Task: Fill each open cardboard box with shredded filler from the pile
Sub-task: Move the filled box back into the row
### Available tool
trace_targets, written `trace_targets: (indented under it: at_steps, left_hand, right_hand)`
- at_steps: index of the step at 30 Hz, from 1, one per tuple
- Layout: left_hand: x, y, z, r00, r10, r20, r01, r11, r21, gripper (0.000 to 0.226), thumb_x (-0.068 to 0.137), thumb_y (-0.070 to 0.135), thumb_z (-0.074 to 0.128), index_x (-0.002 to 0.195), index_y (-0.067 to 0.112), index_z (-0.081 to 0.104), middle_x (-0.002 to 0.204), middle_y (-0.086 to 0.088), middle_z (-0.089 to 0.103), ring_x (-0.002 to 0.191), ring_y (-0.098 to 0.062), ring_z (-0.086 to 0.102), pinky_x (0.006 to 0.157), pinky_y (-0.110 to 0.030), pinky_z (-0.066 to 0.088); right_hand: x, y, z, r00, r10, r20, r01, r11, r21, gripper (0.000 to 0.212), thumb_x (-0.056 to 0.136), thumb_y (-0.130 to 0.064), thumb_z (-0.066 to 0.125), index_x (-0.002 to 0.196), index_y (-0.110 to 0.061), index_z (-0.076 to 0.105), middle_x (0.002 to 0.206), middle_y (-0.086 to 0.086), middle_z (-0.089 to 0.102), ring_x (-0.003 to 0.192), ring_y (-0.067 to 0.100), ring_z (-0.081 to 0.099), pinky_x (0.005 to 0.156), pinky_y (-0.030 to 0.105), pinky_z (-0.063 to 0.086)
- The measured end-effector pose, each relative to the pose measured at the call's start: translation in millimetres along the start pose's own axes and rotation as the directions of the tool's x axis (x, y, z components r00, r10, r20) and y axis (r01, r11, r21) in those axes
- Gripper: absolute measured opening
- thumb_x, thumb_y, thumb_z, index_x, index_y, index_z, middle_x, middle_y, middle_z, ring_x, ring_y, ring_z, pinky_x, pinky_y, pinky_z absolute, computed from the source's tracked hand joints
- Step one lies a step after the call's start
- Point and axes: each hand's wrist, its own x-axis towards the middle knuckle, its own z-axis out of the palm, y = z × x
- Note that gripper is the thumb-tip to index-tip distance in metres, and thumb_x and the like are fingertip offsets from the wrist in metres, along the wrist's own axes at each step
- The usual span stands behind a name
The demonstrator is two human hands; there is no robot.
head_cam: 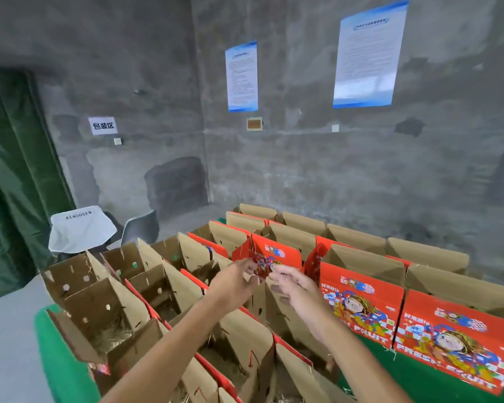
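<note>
Several open cardboard boxes [169,286] with red printed sides stand in rows on a green table [56,353]. Straw-like shredded filler [114,338] lies inside the near left boxes. The filler pile itself is out of view. Both my arms reach forward over the boxes. My left hand [236,279] pinches the edge of a red printed flap [261,264] of a middle box. My right hand [293,286] is at the same flap from the right, fingertips on its edge. The frame is blurred around the fingers.
Two red boxes with cartoon print [361,303] stand at the right. A white-covered chair [82,228] and a grey chair [141,226] stand beyond the table at the left. A green curtain [15,170] hangs on the left. Posters [367,53] hang on the concrete wall.
</note>
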Motion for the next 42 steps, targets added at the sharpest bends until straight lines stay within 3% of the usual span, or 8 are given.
trace_targets:
  at_steps: [4, 7, 9, 14, 19, 30, 35, 42]
  left_hand:
    - [72.2, -78.2, -1.1, 0.999, 0.040, 0.003, -0.040, 0.997, -0.073, 0.023, 0.091, 0.039, 0.056, 0.113, 0.032, 0.061, 0.107, 0.018, 0.065, 0.095, -0.004, 0.064, 0.081, -0.026, 0.056]
    - [134.8, -134.6, 3.9, 0.998, 0.061, 0.013, -0.060, 0.995, -0.080, 0.019, 0.091, 0.036, 0.056, 0.109, 0.030, 0.061, 0.103, 0.015, 0.067, 0.096, -0.009, 0.065, 0.078, -0.026, 0.053]
    - [176.6, -166.6, 14.0, 0.998, 0.050, 0.041, -0.048, 0.997, -0.069, 0.023, 0.090, 0.036, 0.056, 0.111, 0.028, 0.061, 0.108, 0.008, 0.068, 0.099, -0.016, 0.065, 0.080, -0.030, 0.052]
    - [279.4, -227.6, 65.0, 0.987, 0.011, 0.161, -0.006, 1.000, -0.030, 0.032, 0.089, 0.037, 0.056, 0.119, 0.024, 0.054, 0.118, -0.002, 0.064, 0.109, -0.027, 0.061, 0.094, -0.040, 0.050]
    - [346.0, -269.9, 126.0, 0.970, -0.090, 0.225, 0.077, 0.995, 0.067, 0.034, 0.094, 0.036, 0.057, 0.124, 0.021, 0.049, 0.118, -0.006, 0.061, 0.109, -0.028, 0.061, 0.097, -0.044, 0.050]
    - [409.0, -288.5, 178.6, 0.880, -0.213, 0.424, 0.010, 0.901, 0.433, 0.033, 0.099, 0.014, 0.046, 0.130, 0.015, 0.057, 0.132, -0.005, 0.060, 0.123, -0.025, 0.057, 0.094, -0.035, 0.047]
    - [388.9, -285.3, 175.6, 0.851, -0.102, 0.516, -0.127, 0.912, 0.389, 0.038, 0.099, 0.008, 0.041, 0.136, 0.009, 0.050, 0.138, -0.011, 0.056, 0.128, -0.028, 0.053, 0.105, -0.039, 0.045]
    - [370.8, -210.1, 177.4, 0.864, 0.023, 0.504, -0.186, 0.943, 0.277, 0.040, 0.099, 0.009, 0.042, 0.139, 0.007, 0.045, 0.141, -0.014, 0.052, 0.131, -0.029, 0.049, 0.106, -0.038, 0.042]
  right_hand:
    - [104.4, 15.4, 55.6, 0.998, 0.059, 0.004, -0.057, 0.986, -0.155, 0.024, 0.092, -0.047, 0.056, 0.114, -0.055, 0.061, 0.119, -0.027, 0.062, 0.108, -0.009, 0.060, 0.099, 0.028, 0.048]
    - [185.3, 30.8, 92.5, 0.995, 0.093, -0.031, -0.098, 0.959, -0.266, 0.027, 0.086, -0.045, 0.050, 0.100, -0.067, 0.059, 0.095, -0.043, 0.057, 0.086, -0.025, 0.056, 0.076, 0.010, 0.042]
    - [234.6, 47.2, 109.0, 0.990, 0.132, -0.056, -0.144, 0.925, -0.351, 0.039, 0.087, -0.045, 0.047, 0.122, -0.059, 0.054, 0.095, -0.040, 0.056, 0.078, -0.013, 0.061, 0.067, 0.013, 0.044]
    - [342.8, 94.4, 117.1, 0.971, 0.209, -0.117, -0.239, 0.848, -0.472, 0.059, 0.090, -0.042, 0.047, 0.147, -0.033, 0.040, 0.140, -0.014, 0.055, 0.119, 0.007, 0.057, 0.104, 0.035, 0.047]
    - [402.3, 129.4, 113.1, 0.947, 0.272, -0.168, -0.320, 0.806, -0.498, 0.048, 0.095, -0.045, 0.051, 0.142, -0.038, 0.044, 0.101, -0.029, 0.060, 0.091, -0.005, 0.062, 0.077, 0.021, 0.050]
    - [471.9, 139.9, 132.2, 0.785, 0.535, -0.311, -0.577, 0.815, -0.055, 0.040, 0.099, -0.058, 0.039, 0.120, -0.027, 0.051, 0.105, 0.007, 0.064, 0.093, 0.024, 0.067, 0.069, 0.046, 0.063]
    - [470.7, 151.7, 139.5, 0.702, 0.677, -0.220, -0.652, 0.736, 0.184, 0.066, 0.087, -0.068, 0.053, 0.131, -0.019, 0.053, 0.124, 0.012, 0.063, 0.106, 0.031, 0.065, 0.086, 0.052, 0.059]
    - [439.3, 131.2, 82.4, 0.679, 0.655, -0.332, -0.596, 0.756, 0.270, 0.045, 0.083, -0.056, 0.064, 0.100, -0.016, 0.072, 0.088, 0.012, 0.075, 0.079, 0.032, 0.072, 0.065, 0.043, 0.060]
